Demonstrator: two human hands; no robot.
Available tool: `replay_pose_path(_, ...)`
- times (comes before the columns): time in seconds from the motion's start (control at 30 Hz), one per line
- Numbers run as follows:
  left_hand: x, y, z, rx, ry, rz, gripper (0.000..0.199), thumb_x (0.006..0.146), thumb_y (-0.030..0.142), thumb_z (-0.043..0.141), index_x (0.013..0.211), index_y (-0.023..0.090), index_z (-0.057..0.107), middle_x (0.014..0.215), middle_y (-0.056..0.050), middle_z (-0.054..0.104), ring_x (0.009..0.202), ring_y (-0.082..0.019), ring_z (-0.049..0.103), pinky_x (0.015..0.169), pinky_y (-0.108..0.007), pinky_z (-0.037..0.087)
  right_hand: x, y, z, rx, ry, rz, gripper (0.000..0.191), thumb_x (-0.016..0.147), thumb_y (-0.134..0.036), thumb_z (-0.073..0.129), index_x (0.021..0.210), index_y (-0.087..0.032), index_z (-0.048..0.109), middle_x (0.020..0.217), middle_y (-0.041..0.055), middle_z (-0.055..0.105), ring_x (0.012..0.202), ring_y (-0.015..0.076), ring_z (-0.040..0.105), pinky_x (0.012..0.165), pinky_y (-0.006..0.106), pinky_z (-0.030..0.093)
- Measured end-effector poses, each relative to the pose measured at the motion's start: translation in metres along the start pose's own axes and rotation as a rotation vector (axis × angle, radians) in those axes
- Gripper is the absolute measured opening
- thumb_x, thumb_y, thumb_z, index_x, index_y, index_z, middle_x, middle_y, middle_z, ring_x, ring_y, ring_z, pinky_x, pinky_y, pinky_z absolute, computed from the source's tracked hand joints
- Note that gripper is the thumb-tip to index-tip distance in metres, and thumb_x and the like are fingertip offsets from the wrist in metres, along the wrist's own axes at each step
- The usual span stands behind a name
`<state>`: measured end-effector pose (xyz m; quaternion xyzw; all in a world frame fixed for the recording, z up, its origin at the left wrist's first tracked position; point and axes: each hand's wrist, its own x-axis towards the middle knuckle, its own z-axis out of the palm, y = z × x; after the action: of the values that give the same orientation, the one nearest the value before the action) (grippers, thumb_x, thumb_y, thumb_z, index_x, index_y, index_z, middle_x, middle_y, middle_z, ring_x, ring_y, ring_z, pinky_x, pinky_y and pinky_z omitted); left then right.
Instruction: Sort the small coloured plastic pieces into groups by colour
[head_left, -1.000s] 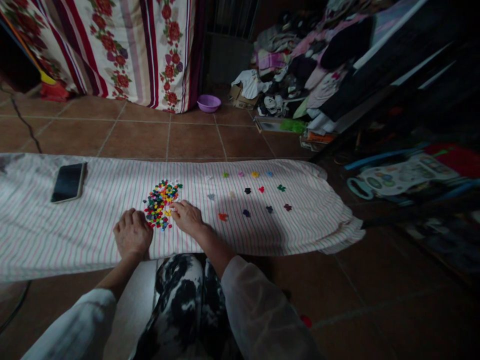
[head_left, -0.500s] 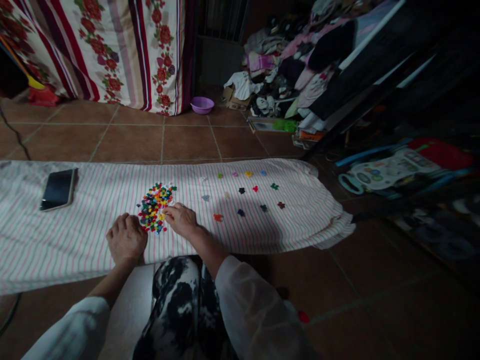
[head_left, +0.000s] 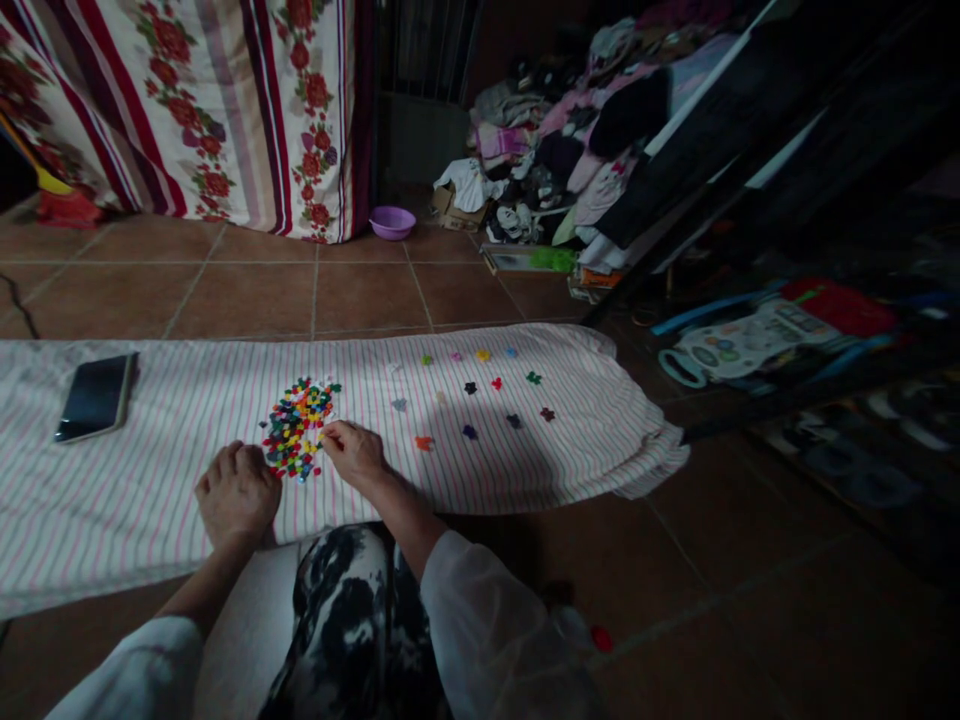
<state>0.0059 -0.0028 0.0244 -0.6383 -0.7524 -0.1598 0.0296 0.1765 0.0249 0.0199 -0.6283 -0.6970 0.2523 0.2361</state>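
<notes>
A heap of small, many-coloured plastic pieces [head_left: 289,432] lies on a striped cloth [head_left: 187,400]. My left hand [head_left: 238,490] rests palm down on the cloth at the heap's lower left edge, fingers slightly bent and holding nothing visible. At the heap's right side, the thumb and fingertips of my right hand [head_left: 354,452] are pinched together, with a tiny yellow piece [head_left: 322,437] showing at their tips. Further right, small single-coloured groups are spread out in rows, among them an orange group [head_left: 424,443], a red group [head_left: 496,383] and a dark green group [head_left: 533,378].
A phone [head_left: 96,398] lies on the cloth at the left. Across the tiled floor [head_left: 255,295] stand a purple basin [head_left: 392,222], a floral curtain [head_left: 225,110] and piled clothes [head_left: 562,150]. A toy panel [head_left: 750,335] sits beyond the cloth's right end.
My right hand has drawn slightly right, away from the heap, with the yellow piece at its fingertips. My left hand stays beside the heap. The whole view has shifted slightly.
</notes>
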Motion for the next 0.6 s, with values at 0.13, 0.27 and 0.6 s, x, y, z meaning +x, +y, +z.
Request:
replay_pose_path(0.13, 0.0, 0.001, -0.002, -0.017, -0.015, -0.022, 0.031, 0.088, 0.029, 0.037, 0.109, 0.018, 0.056, 0.131, -0.015, 0.055, 0.12, -0.03, 0.05, 0.095, -0.047, 0.038, -0.003, 0.003, -0.001, 0.062, 0.026, -0.007, 0.017, 0.094, -0.031, 0.051, 0.106, -0.027, 0.063, 0.104, -0.0043, 0.072, 0.096, 0.009, 0.066, 0.085, 0.02, 0.046)
replay_pose_path(0.27, 0.0, 0.0, 0.0, -0.021, 0.0, -0.01, 0.033, 0.089, 0.032, 0.035, 0.111, 0.017, 0.056, 0.131, -0.016, 0.056, 0.12, -0.031, 0.05, 0.096, -0.048, 0.038, -0.003, 0.008, 0.0, 0.19, 0.051, 0.009, 0.015, 0.092, -0.028, 0.054, 0.103, -0.026, 0.063, 0.098, -0.0031, 0.073, 0.092, 0.0102, 0.067, 0.083, 0.021, 0.049)
replay_pose_path(0.6, 0.0, 0.001, -0.002, 0.009, -0.035, -0.019, 0.031, 0.089, 0.031, 0.036, 0.109, 0.017, 0.055, 0.132, -0.015, 0.054, 0.122, -0.032, 0.05, 0.097, -0.048, 0.04, 0.003, 0.039, -0.025, 0.289, 0.054, 0.047, 0.016, 0.087, -0.026, 0.055, 0.101, -0.025, 0.062, 0.092, -0.0011, 0.072, 0.086, 0.0135, 0.069, 0.077, 0.025, 0.054)
